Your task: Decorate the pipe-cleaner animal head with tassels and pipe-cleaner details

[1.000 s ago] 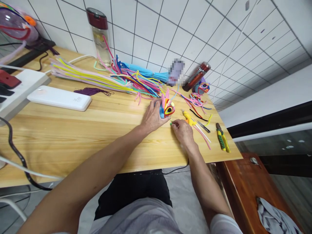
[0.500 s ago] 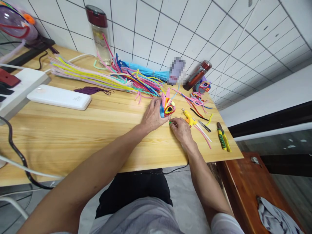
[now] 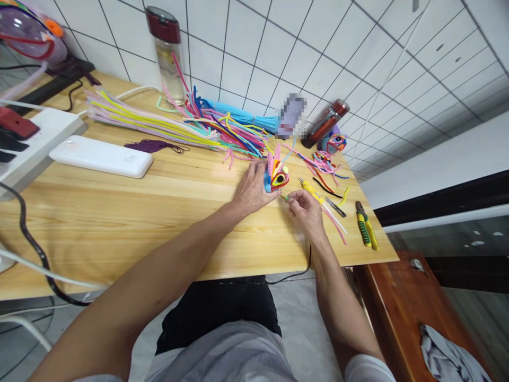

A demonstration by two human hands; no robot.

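Observation:
My left hand (image 3: pixel 251 187) is closed around a small pipe-cleaner figure (image 3: pixel 277 174) of blue, pink, red and yellow, holding it upright on the wooden table (image 3: pixel 119 212). Just right of it, my right hand (image 3: pixel 306 209) pinches the end of a thin green pipe cleaner (image 3: pixel 283 197) that runs toward the figure's base. A yellow glue gun (image 3: pixel 310 190) lies right behind my right hand, with pink pipe cleaners (image 3: pixel 336 223) beside it.
A heap of coloured pipe cleaners (image 3: pixel 191 124) lies at the back by a glass bottle (image 3: pixel 167 53). Pliers (image 3: pixel 365 227) and small cutters (image 3: pixel 336 206) sit near the right edge. A white power bank (image 3: pixel 101 156) and power strip (image 3: pixel 35 143) are at left.
My right hand has shifted slightly right, away from the figure, still pinching the green piece. My left hand keeps hold of the figure.

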